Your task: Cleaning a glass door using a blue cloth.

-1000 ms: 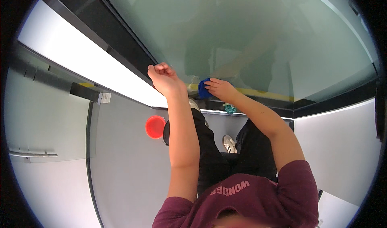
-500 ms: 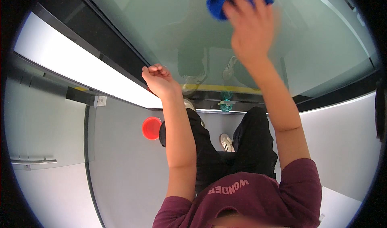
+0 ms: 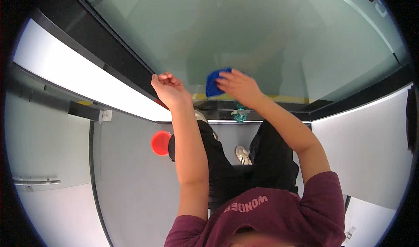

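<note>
Head view: The right hand [image 3: 239, 86] presses a blue cloth [image 3: 214, 82] flat against the frosted glass panel [image 3: 270, 33]. The fingers [image 3: 228, 74] are spread over the cloth, and the cloth shows past the fingertips on the left side of the hand. The cloth lies low on the glass, just above the dark frame [image 3: 349, 101] at the bottom edge of the panel.

The left hand [image 3: 169, 88] is curled into a loose fist and holds nothing visible. It rests at the left edge of the glass panel, where the panel meets the black upright frame [image 3: 104, 46]. Whether the knuckles touch the glass cannot be told.

Both forearms rise from the lower edge of the picture. Below them are dark trousers and a light shoe [image 3: 242, 154] on the grey floor [image 3: 131, 181]. A red round object [image 3: 160, 142] lies on the floor just left of the left forearm. A small green object [image 3: 239, 114] sits at the base of the glass, under the right wrist.
</note>
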Demonstrator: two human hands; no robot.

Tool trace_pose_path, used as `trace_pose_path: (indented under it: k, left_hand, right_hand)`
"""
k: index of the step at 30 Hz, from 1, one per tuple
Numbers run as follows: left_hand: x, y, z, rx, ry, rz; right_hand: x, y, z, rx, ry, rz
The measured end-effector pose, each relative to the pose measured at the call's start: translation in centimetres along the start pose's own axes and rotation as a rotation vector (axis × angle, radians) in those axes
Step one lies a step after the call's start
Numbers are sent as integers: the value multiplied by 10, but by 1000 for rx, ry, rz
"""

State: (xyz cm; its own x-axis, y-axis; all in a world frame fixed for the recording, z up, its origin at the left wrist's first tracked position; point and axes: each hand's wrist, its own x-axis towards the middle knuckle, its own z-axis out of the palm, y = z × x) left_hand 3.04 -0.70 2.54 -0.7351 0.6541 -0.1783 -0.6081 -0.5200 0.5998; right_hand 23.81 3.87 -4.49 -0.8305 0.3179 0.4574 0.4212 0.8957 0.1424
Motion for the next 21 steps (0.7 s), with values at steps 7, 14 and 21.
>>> trace_pose_path:
  k: [7,14,21]
  left_hand:
    - [-1,-7,-1,9,-70,-23]
    - [2,-7,-4,-7,-107,-29]
    - [-3,-7,4,38,-107,-62]
  right_hand:
    - [54,50,-142,-331,700,282]
    - [-1,32,-49,-340,499,330]
    - [-49,-12,19,-63,149,272]
